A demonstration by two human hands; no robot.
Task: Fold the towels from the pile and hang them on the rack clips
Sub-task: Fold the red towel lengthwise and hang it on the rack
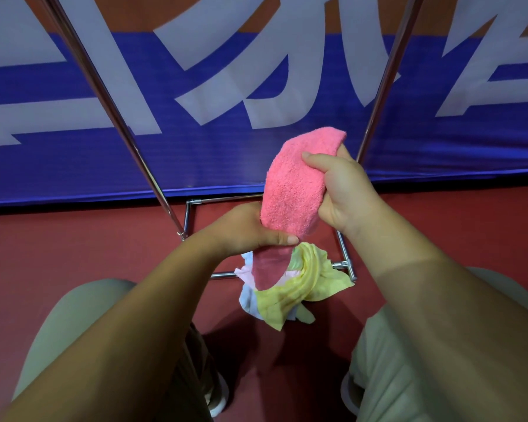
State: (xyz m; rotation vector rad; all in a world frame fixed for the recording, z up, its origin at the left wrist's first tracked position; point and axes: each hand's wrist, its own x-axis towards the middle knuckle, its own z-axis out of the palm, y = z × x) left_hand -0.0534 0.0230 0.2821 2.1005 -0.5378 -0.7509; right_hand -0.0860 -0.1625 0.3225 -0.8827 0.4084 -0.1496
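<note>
A folded pink towel [293, 184] hangs in the air between my hands. My right hand [342, 193] grips its upper end, thumb pressed on the front. My left hand [250, 229] pinches its lower end from the left. Directly below on the red floor lies the pile of towels [290, 287]: a yellow one on top, with pale blue, pale pink and dark pink cloth under it. The metal rack [345, 257] stands around the pile, its base tubes on the floor and two poles rising up and out of view. No clips are in view.
A blue and orange banner [73, 166] with large white letters stands behind the rack. My knees in light trousers [73, 315] sit at the bottom left and right, with a shoe [217, 400] on the floor between them.
</note>
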